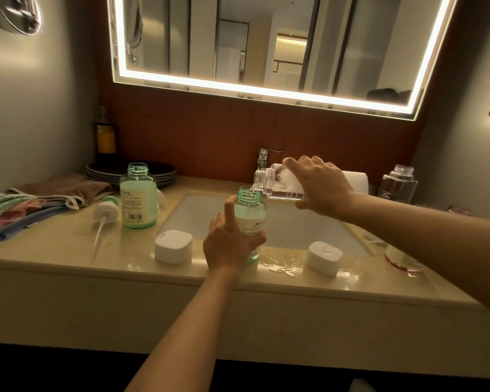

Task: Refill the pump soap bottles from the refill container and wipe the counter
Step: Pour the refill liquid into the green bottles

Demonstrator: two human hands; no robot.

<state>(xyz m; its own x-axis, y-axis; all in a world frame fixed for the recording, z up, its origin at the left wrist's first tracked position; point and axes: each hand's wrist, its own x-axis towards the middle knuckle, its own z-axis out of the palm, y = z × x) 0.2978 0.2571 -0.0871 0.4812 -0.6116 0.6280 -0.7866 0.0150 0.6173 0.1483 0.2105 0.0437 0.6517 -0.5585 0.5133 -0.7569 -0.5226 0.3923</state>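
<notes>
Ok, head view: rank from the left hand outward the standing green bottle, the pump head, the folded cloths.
1. standing green bottle, just left of the left hand.
2. pump head, lying farther left.
3. folded cloths, far left.

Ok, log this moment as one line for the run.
pour under way | left hand holds green bottle upright | right hand tips refill container into it | counter wet

Above the grip of the left hand (232, 244), a backlit mirror (266, 46) is glowing along its edge on a reddish-brown wall panel (195, 131). Grey walls (40, 108) are flanking it left and right of the grip; a beige counter (68, 256) is spreading beneath it
</notes>
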